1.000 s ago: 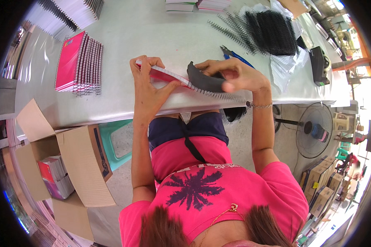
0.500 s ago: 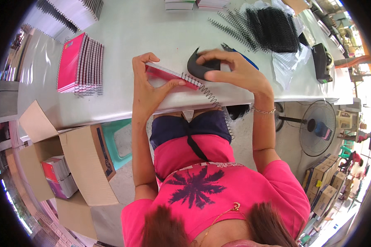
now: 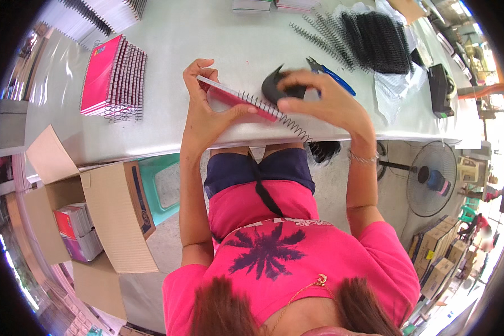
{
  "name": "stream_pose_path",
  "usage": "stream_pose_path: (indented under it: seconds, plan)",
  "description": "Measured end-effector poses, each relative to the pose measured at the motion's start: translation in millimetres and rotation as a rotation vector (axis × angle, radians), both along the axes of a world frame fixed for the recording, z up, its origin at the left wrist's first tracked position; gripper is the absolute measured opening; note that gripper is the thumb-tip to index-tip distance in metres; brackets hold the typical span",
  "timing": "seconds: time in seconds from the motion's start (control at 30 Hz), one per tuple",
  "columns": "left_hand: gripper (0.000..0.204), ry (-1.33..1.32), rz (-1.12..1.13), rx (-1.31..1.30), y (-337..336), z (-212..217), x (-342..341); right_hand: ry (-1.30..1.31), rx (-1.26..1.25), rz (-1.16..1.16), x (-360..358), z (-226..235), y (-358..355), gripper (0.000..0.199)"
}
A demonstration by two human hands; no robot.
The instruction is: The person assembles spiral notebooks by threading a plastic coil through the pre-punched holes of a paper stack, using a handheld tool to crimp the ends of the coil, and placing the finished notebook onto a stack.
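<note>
My left hand [image 3: 201, 115] is closed around a small red-covered notebook [image 3: 229, 96], tilted on edge above the table. Its thumb presses the near cover and its fingers curl over the far end. A dark wire coil [image 3: 294, 127] runs through holes along part of the notebook's edge, its free end trailing right toward the table edge. Over a dark grey curved thing with a pointed tip [image 3: 274, 84] hovers my right hand [image 3: 330, 101], thumb and fingers apart and slightly blurred. Whether it touches that thing I cannot tell.
Red spiral notebooks [image 3: 103, 78] stand stacked at left. Blue-handled cutters [image 3: 339, 81], a heap of black coils [image 3: 375, 42] and a black tape dispenser [image 3: 441, 92] lie at right. An open cardboard box [image 3: 117, 213] stands below left, a fan [image 3: 431, 178] below right.
The coil has advanced farther along the notebook's edge, and its trailing end is shorter, no longer hanging far below the table edge. Both hands stay at nearly the same places.
</note>
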State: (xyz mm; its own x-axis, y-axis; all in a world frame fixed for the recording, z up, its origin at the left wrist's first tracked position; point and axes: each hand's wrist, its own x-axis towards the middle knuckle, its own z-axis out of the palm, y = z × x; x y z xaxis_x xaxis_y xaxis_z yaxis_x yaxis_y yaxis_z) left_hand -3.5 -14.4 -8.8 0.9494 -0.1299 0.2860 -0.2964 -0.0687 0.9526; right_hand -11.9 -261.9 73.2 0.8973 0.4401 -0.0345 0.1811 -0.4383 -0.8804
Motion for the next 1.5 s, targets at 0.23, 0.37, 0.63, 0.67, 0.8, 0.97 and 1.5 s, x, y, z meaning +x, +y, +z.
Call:
stream_pose_path:
  seconds: [0.23,0.37,0.63,0.67,0.8,0.97,1.5]
  plan:
    - [0.106,-0.018,-0.019,-0.027,-1,1,5,-0.016,0.046,-0.028,2,2,8,0.047]
    - [0.103,0.046,-0.056,-0.043,1,-6,-3,0.071,0.158,0.007,-9,-1,12,0.048]
    - [0.099,0.037,-0.065,-0.036,-1,-4,3,-0.046,-0.056,-0.047,21,-7,17,0.049]
    - [0.098,0.034,-0.077,-0.039,-1,-3,6,0.077,0.071,-0.01,15,-3,15,0.049]
    - [0.097,0.039,-0.106,-0.107,-1,-4,6,0.153,0.17,0.018,4,-7,15,0.051]
    - [0.096,0.064,-0.119,-0.125,1,-9,6,0.054,0.264,0.226,-4,17,17,0.051]
    - [0.088,0.069,-0.114,-0.121,-9,1,1,-0.166,0.001,-0.041,34,-11,29,0.047]
